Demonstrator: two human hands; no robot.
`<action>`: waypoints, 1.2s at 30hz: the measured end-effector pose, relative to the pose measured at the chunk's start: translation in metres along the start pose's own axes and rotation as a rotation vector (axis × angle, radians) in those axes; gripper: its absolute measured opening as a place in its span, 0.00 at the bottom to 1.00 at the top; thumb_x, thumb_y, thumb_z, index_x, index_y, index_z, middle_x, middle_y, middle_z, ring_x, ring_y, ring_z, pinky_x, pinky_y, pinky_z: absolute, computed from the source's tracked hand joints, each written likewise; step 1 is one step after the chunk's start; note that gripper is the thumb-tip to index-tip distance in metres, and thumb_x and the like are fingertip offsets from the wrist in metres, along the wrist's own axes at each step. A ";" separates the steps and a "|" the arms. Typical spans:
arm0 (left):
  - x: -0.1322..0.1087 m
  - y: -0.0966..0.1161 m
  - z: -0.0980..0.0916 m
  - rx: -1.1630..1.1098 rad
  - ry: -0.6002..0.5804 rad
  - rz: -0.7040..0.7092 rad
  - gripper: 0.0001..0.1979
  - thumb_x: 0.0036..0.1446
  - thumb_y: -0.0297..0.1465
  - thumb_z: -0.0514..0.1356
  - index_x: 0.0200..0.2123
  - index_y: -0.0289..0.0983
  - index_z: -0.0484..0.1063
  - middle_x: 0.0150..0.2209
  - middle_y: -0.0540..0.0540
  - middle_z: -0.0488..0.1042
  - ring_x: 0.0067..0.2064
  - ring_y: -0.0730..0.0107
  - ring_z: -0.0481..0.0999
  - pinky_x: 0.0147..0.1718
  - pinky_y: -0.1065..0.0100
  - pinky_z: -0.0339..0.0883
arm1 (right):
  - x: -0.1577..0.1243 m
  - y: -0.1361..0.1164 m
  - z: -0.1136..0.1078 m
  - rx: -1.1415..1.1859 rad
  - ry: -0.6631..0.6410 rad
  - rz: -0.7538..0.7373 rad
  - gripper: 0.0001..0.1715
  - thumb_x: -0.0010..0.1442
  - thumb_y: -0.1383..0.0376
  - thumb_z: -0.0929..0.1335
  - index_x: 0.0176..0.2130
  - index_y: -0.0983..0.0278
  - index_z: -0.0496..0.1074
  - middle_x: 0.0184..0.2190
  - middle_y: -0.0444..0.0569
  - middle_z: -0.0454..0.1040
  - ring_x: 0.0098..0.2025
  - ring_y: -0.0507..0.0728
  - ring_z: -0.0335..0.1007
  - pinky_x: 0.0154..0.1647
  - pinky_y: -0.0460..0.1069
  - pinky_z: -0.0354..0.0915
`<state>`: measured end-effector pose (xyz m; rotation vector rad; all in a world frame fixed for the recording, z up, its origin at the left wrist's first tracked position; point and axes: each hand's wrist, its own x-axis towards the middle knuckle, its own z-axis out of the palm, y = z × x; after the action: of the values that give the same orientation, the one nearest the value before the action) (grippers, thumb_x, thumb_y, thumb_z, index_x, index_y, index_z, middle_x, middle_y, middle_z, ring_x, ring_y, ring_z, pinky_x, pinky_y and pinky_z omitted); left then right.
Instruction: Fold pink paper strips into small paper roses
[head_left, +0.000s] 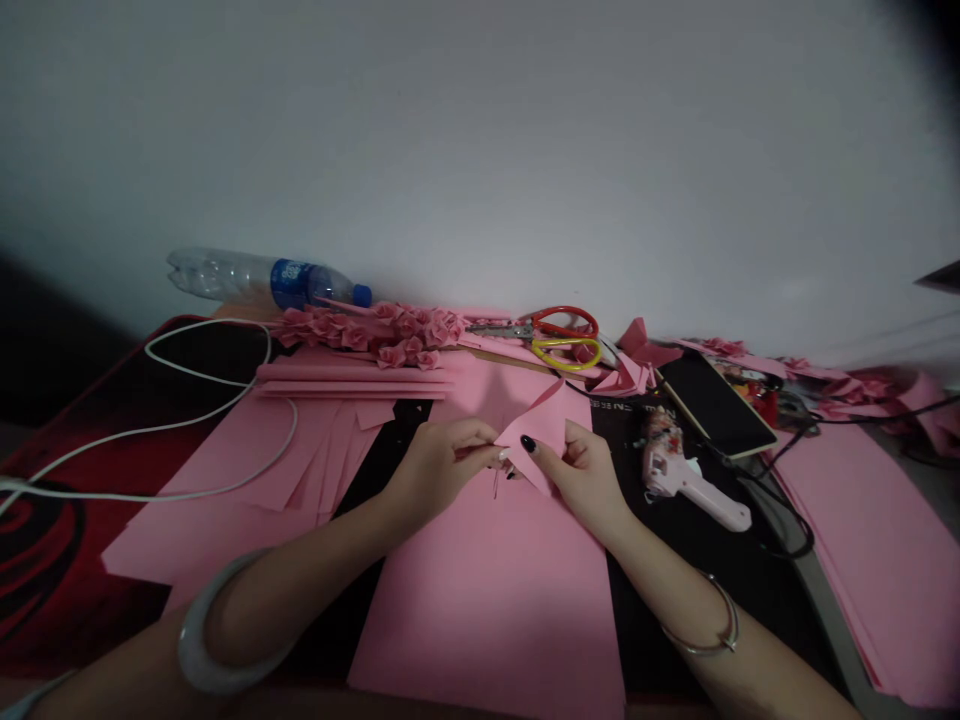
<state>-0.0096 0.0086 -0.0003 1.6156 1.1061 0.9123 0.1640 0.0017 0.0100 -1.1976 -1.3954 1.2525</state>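
Note:
Between my hands, above a large pink sheet, is a small piece of pink paper with a pointed top corner. My left hand pinches its left edge between thumb and fingers. On the other side, my right hand grips it with the thumb lying on its face and the fingers behind, partly hidden. A thin dark line, perhaps a wire or stick, shows just below my left fingertips; I cannot make out what it is.
Pink paper roses, scissors and a plastic bottle lie along the wall. A glue gun, a phone and black cables are at right. More pink sheets lie far right, cut pieces at left, under a white cable.

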 end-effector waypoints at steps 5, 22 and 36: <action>0.000 0.000 0.001 -0.033 -0.014 0.008 0.07 0.53 0.31 0.59 0.28 0.35 0.75 0.27 0.47 0.78 0.31 0.69 0.76 0.30 0.73 0.67 | 0.000 0.002 0.000 0.029 -0.033 0.008 0.08 0.53 0.62 0.69 0.27 0.65 0.70 0.24 0.45 0.76 0.24 0.53 0.73 0.24 0.47 0.71; 0.009 0.007 -0.009 -0.392 -0.088 -0.299 0.05 0.51 0.27 0.60 0.24 0.33 0.71 0.21 0.48 0.78 0.25 0.71 0.79 0.27 0.72 0.72 | 0.004 0.013 -0.010 0.119 -0.060 0.136 0.21 0.56 0.54 0.67 0.20 0.64 0.60 0.15 0.39 0.61 0.16 0.48 0.58 0.16 0.43 0.58; 0.009 0.002 -0.018 -0.462 0.000 -0.322 0.07 0.49 0.31 0.62 0.24 0.34 0.69 0.22 0.49 0.78 0.26 0.72 0.78 0.28 0.73 0.72 | 0.007 0.008 -0.014 0.013 -0.273 0.163 0.22 0.62 0.54 0.60 0.24 0.65 0.65 0.15 0.42 0.66 0.16 0.48 0.59 0.16 0.43 0.52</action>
<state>-0.0227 0.0222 0.0071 1.0279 1.0258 0.8719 0.1776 0.0104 0.0032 -1.1829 -1.5043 1.5844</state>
